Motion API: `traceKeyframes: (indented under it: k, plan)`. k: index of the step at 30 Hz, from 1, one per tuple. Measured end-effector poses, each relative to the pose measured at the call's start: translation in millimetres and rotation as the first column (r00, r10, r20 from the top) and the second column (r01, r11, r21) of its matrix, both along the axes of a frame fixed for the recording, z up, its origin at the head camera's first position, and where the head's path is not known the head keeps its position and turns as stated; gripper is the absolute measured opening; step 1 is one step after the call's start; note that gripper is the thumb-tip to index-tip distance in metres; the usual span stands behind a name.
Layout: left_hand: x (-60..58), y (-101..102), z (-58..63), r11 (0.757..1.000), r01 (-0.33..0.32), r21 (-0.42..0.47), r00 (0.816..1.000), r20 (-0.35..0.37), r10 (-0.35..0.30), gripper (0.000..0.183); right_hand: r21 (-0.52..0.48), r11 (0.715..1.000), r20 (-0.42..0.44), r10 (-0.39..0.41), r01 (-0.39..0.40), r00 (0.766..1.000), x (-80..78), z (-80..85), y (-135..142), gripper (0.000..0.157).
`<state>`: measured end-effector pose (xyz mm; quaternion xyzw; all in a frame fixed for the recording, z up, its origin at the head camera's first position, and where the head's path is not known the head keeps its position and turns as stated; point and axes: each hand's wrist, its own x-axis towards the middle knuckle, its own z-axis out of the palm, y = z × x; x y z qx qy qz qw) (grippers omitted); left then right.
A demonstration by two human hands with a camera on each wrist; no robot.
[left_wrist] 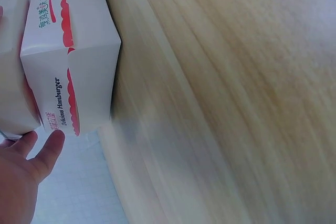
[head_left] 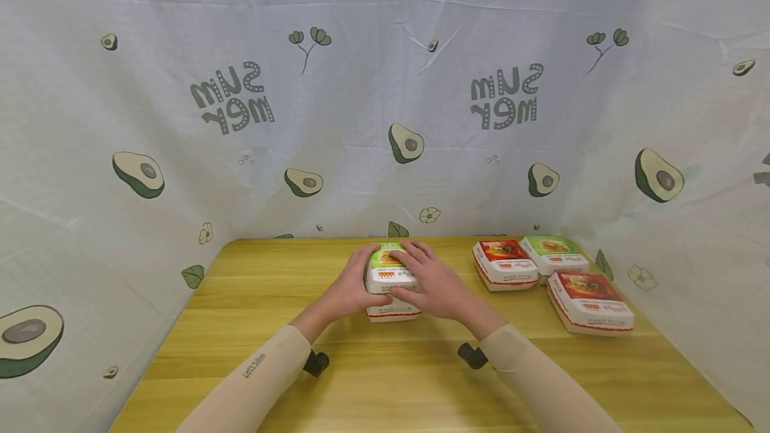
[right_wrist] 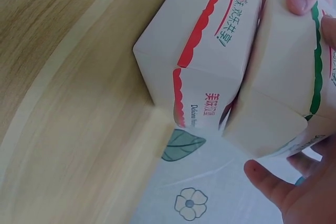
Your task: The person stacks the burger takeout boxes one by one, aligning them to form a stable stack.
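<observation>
Two cardboard hamburger boxes are stacked at the middle of the table in the head view. The upper green-topped burger box [head_left: 385, 278] has green trim [right_wrist: 283, 72]. Beneath it is a burger box with red scalloped trim [head_left: 394, 313], standing on the wood. My left hand [head_left: 344, 294] holds the upper box from its left side, thumb across the front. In the left wrist view, its fingertips [left_wrist: 51, 148] reach the stack's far end. My right hand [head_left: 442, 291] holds the upper box from the right, some fingers over its top.
Three more burger boxes lie at the table's right: a red-topped one [head_left: 505, 264], a green-topped one [head_left: 555, 256] behind, and another red-topped one [head_left: 591, 303] closer to me. A printed cloth [head_left: 361, 85] hangs behind and beside the wooden table [head_left: 385, 379].
</observation>
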<state>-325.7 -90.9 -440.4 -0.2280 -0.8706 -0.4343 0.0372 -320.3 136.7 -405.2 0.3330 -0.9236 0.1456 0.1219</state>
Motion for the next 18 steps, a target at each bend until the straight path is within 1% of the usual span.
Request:
traceKeyframes:
  k: [5, 10, 18]
  plan:
    - [-0.1, 1.0, 0.7, 1.000, -0.005, -0.003, 1.000, -0.004, 0.005, 0.103, -0.006, 1.000, -0.021, 0.008, -0.009, 1.000, 0.1, 0.6, 1.3, 0.075]
    - [1.5, 1.0, 1.8, 1.000, -0.013, 0.000, 1.000, 0.001, 0.013, 0.103, -0.010, 1.000, -0.021, 0.010, -0.011, 1.000, 1.5, 2.5, 2.1, 0.074]
    - [0.6, 0.0, 1.6, 1.000, 0.012, -0.014, 1.000, -0.011, -0.012, 0.110, -0.019, 1.000, -0.008, 0.012, -0.012, 1.000, 3.0, 2.4, 3.3, 0.074]
